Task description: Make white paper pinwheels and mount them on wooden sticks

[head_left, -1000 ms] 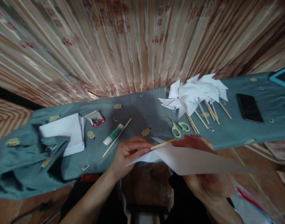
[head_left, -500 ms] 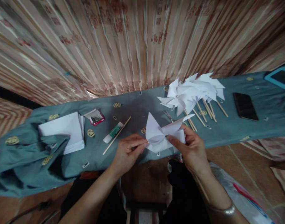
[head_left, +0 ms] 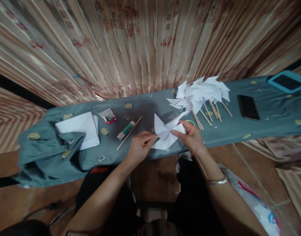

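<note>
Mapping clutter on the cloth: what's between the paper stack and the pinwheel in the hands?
In the head view, between the paper stack and the held pinwheel lie a pin box, a glue tube and a loose wooden stick.

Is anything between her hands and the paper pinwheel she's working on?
No. Both hands already hold it: the left hand pinches at its lower left edge, the right hand grips the pinwheel near its centre. Nothing lies between.

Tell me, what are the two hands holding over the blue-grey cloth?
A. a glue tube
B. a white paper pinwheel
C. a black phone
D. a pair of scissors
B: the left hand and the right hand pinch a folded white paper pinwheel between them, while the black phone and the glue tube lie untouched on the cloth.
</note>
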{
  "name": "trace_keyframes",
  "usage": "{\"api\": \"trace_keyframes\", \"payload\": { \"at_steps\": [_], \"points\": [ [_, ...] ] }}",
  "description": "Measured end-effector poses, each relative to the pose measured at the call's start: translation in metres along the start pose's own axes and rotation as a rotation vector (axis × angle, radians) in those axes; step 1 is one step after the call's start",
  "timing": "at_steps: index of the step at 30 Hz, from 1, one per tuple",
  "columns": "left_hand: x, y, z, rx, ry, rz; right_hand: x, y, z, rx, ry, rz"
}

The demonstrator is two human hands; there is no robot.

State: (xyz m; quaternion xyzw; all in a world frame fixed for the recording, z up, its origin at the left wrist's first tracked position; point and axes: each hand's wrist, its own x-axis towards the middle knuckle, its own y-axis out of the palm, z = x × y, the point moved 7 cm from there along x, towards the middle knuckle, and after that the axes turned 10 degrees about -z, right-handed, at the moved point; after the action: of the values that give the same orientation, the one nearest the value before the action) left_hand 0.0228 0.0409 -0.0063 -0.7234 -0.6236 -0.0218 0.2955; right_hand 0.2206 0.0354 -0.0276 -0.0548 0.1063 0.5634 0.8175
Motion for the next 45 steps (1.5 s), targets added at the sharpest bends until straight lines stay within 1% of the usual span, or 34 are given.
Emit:
{"api": "trace_keyframes", "payload": {
  "at_steps": [2,5,7,10,15,17,19,24,28,34,41,45],
  "points": [
    [-0.003,0.002,0.007,-0.013,-0.037,0.017,0.005,0.002,-0.003,-0.021,0.012,0.044],
    [-0.008,0.005,0.017,-0.020,-0.106,0.028,0.013,0.007,-0.001,-0.110,-0.023,0.127],
    [-0.012,0.008,0.024,-0.008,-0.163,0.047,0.018,0.011,0.001,-0.224,-0.054,0.186],
    [-0.016,0.010,0.031,0.019,-0.231,0.072,0.023,0.017,0.001,-0.471,-0.062,0.264],
    [-0.026,0.012,0.037,-0.008,-0.323,0.074,0.030,0.023,-0.002,-0.654,-0.009,0.315],
    [-0.032,0.015,0.040,-0.057,-0.383,0.076,0.034,0.025,-0.002,-0.735,-0.001,0.327],
    [-0.038,0.018,0.045,-0.138,-0.473,0.065,0.038,0.028,-0.002,-0.818,-0.004,0.343],
    [-0.053,0.027,0.052,-0.439,-0.725,0.043,0.044,0.038,0.001,-0.979,-0.057,0.402],
    [-0.063,0.032,0.047,-0.641,-0.858,0.014,0.044,0.046,0.000,-1.064,-0.089,0.473],
    [-0.077,0.038,0.039,-0.738,-1.027,0.009,0.042,0.055,-0.004,-1.127,-0.087,0.576],
    [-0.091,0.046,0.033,-0.786,-1.094,0.037,0.037,0.059,-0.005,-1.191,-0.159,0.643],
    [-0.098,0.049,0.032,-0.834,-1.124,0.054,0.037,0.057,-0.009,-1.190,-0.180,0.673]
  ]
}}
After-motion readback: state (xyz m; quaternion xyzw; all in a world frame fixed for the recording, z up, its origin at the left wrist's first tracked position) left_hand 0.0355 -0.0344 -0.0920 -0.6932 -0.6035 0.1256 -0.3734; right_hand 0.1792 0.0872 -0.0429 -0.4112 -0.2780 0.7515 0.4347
